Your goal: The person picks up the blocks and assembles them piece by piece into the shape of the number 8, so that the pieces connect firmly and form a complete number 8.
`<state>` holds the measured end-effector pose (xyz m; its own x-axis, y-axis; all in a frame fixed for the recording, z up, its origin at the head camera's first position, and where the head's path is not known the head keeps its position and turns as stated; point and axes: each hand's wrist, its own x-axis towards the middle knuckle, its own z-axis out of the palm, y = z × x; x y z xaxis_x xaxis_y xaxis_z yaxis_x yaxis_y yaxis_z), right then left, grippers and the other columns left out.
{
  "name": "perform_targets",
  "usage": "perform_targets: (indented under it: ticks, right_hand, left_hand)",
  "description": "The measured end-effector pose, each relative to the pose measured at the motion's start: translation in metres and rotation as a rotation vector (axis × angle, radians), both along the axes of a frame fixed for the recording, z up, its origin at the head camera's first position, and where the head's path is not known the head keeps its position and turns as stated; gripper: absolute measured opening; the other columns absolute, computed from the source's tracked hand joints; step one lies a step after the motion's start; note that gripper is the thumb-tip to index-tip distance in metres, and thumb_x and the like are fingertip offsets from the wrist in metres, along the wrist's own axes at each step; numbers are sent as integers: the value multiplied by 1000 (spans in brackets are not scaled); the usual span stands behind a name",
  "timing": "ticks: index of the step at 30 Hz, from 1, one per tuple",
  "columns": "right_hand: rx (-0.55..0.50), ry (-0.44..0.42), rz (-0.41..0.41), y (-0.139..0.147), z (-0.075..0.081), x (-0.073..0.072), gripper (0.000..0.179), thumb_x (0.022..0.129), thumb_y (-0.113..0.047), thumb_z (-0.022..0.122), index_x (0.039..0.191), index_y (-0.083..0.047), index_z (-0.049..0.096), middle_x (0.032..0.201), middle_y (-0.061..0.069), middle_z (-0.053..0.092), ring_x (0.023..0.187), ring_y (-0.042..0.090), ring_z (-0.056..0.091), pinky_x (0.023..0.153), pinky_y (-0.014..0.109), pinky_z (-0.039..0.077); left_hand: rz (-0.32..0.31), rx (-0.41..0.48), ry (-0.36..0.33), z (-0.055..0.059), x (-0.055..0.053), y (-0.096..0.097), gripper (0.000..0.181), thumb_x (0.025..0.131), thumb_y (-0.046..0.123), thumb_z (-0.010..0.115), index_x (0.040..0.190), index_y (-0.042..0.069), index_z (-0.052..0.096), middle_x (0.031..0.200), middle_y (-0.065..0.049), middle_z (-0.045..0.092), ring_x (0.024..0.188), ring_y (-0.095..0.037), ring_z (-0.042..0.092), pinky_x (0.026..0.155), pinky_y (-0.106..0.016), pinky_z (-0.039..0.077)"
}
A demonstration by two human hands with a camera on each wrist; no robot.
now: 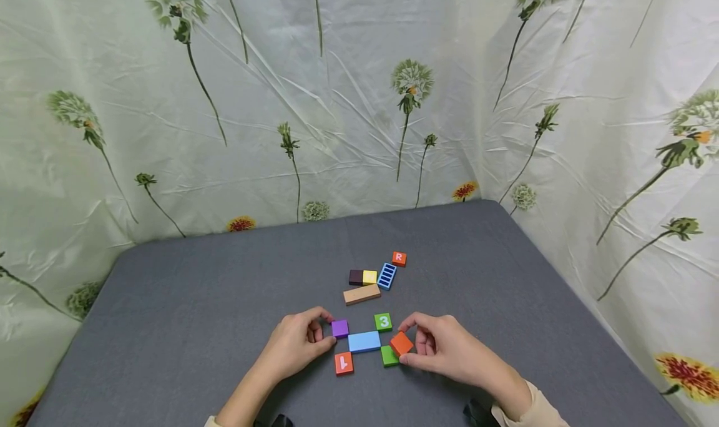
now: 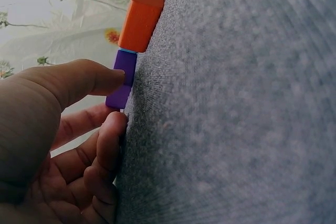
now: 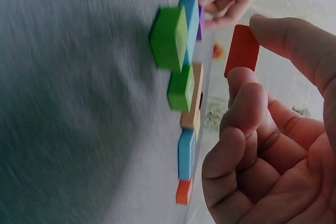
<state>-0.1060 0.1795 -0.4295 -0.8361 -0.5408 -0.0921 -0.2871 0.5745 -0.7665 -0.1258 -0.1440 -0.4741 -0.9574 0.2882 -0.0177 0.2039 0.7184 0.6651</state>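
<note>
My left hand pinches a purple block between thumb and fingers, at the upper left corner of a long blue block on the table. My right hand pinches a plain orange-red block, raised off the table in the right wrist view and overlapping a green block in the head view. A red block with a white mark sits at the blue block's lower left corner. A green block with a white 3 lies at its upper right.
Farther back lie a tan plank-shaped block, a dark block, a yellow block, a blue block with dark slots and a red block marked R. A dandelion-print curtain hangs behind the grey tabletop.
</note>
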Motion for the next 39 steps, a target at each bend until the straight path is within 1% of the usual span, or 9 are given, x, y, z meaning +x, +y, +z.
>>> perform_targets:
  ticks: [8, 13, 15, 20, 22, 27, 30, 33, 39]
  right_hand:
    - [-76, -63, 60, -10, -8, 21, 36, 94, -34, 85, 120, -16, 68, 72, -17, 55, 59, -6, 48, 56, 16, 41]
    - [-84, -119, 73, -15, -14, 30, 34, 94, -33, 84, 121, -18, 69, 73, -18, 56, 59, -7, 48, 55, 15, 39]
    - [-95, -124, 93, -18, -17, 33, 33, 95, -32, 84, 120, -18, 69, 73, -19, 55, 59, -8, 47, 56, 14, 40]
    - [-90, -57, 158, -24, -25, 38, 29, 96, -30, 83, 118, -19, 69, 72, -22, 55, 60, -12, 47, 58, 14, 44]
    - [-66, -49, 156, -25, -27, 38, 29, 95, -30, 84, 118, -19, 69, 71, -22, 54, 60, -12, 48, 58, 14, 44]
    - [-16, -76, 134, -25, -27, 40, 29, 95, -28, 85, 118, -20, 70, 71, -21, 54, 60, -9, 49, 58, 16, 45]
    - [6, -56, 137, -26, -29, 41, 28, 95, -28, 84, 119, -20, 71, 70, -21, 54, 60, -9, 49, 57, 16, 45]
    - [14, -42, 137, -26, -30, 42, 29, 95, -27, 84, 119, -19, 70, 70, -22, 53, 60, -10, 49, 57, 15, 45]
    - [23, 45, 163, -27, -32, 45, 29, 97, -24, 83, 121, -20, 68, 71, -22, 52, 61, -12, 48, 57, 14, 45]
  left_hand:
    - [0, 18, 0, 2, 2, 0, 26, 87, 20, 90, 108, 19, 74, 72, 11, 55, 63, -2, 47, 59, -22, 36]
    - [-1, 21, -11, 2, 3, 0, 26, 87, 21, 90, 107, 19, 73, 72, 10, 55, 63, -2, 48, 59, -22, 36]
    - [3, 19, -11, 1, 3, -1, 26, 87, 21, 90, 107, 19, 73, 72, 10, 55, 62, -2, 48, 59, -22, 36]
    - [14, 19, -4, 0, 3, -3, 25, 87, 20, 89, 106, 20, 74, 71, 11, 55, 61, -1, 47, 59, -22, 36]
    - [10, 20, -3, 0, 2, -2, 25, 87, 21, 89, 107, 20, 74, 71, 11, 55, 61, -1, 47, 59, -22, 37]
    - [12, 20, -17, 2, 1, 1, 25, 87, 21, 89, 107, 20, 74, 72, 11, 55, 61, -2, 47, 58, -22, 36]
    - [19, 17, -23, 2, 1, 1, 25, 87, 21, 89, 107, 20, 74, 72, 10, 55, 62, -2, 47, 58, -22, 36]
    - [16, 13, -11, 2, 1, 1, 25, 87, 20, 89, 107, 19, 74, 72, 10, 55, 62, -2, 47, 58, -22, 35]
    - [26, 10, -14, 1, 1, 2, 26, 87, 20, 89, 107, 19, 74, 72, 10, 55, 62, -3, 47, 58, -22, 36]
